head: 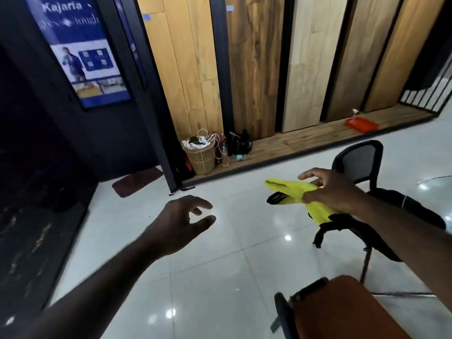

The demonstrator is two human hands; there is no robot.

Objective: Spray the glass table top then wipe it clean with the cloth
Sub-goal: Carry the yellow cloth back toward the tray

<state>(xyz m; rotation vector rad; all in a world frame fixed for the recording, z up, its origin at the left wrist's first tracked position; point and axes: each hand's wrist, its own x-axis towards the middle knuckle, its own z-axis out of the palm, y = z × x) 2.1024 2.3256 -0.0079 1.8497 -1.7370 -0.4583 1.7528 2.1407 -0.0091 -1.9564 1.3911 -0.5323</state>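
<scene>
From the head camera, we see our right hand (330,192) held out ahead, its fingers (308,197) bunched round the middle of the bright yellow cloth (288,188), index finger stretched free. The cloth hangs loose at both ends, a carrying grip, we judge, not one for wiping. Our left hand (181,221) hovers lower over the glossy white floor tiles (220,277), fingers parted, loosely curled and holding nothing; we take it as free for a sprayer. The clear glass worktop (440,182) shows only as a curved edge at the far right, behind the black mesh-backed office chair (358,162), well apart from both hands. So neither spraying nor wiping looks under way. On the wooden ledge (305,140) by the wall sits a flat orange tray (362,124) with a small pale object beside it; it is too blurred to say whether that is the spray bottle.
</scene>
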